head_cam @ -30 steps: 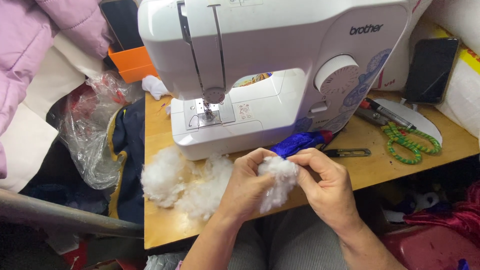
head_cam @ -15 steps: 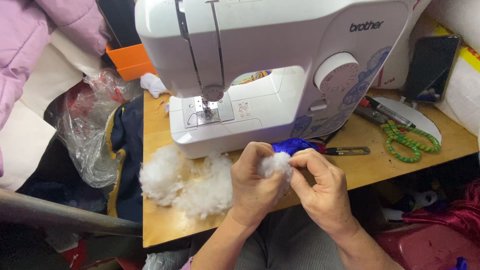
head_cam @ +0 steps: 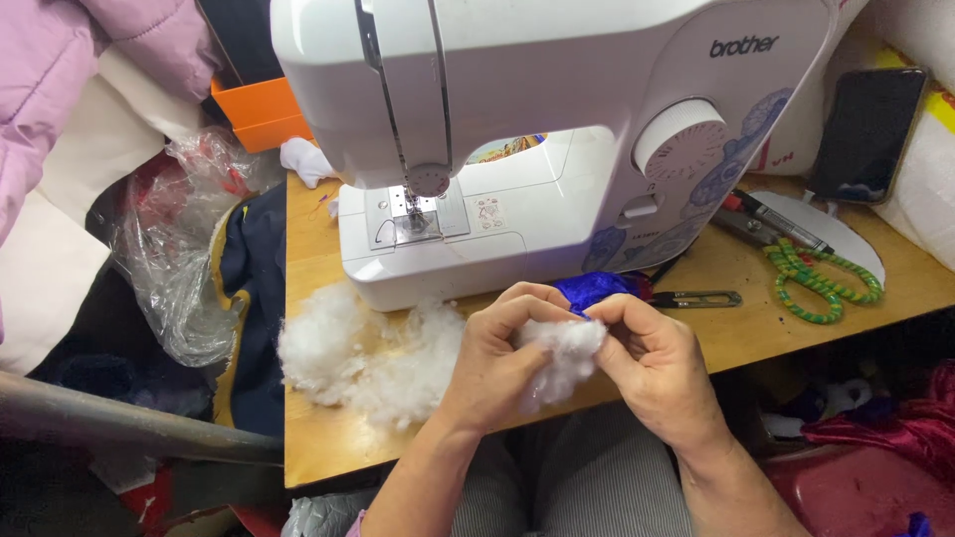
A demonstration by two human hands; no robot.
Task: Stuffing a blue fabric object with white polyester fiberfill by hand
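Wooden tabletop fills the middle of the frame, bearing a white sewing machine that spans the upper centre. Low in the frame, centre, the left hand and the right hand meet just in front of the machine's base. Both are curled, fingertips pinched on a tuft of white stuffing held between them above the table's front edge. A piece of shiny blue fabric shows just above the right hand's fingers, against the machine's base; whether the fingers grip it cannot be told. To the left of the hands, a loose heap of white stuffing lies on the tabletop, its right side touching the left hand.

At right of the hands, dark-handled snips lie flat on the wood, beside the blue fabric. Farther right, scissors with green wrapped handles rest partly on a white curved card, with a black pen above them. A dark phone leans at the upper right. An orange box sits behind the machine at upper left, near a crumpled clear plastic bag and a pink padded garment off the table's left edge. Striped grey trousers show at the bottom, under the forearms.
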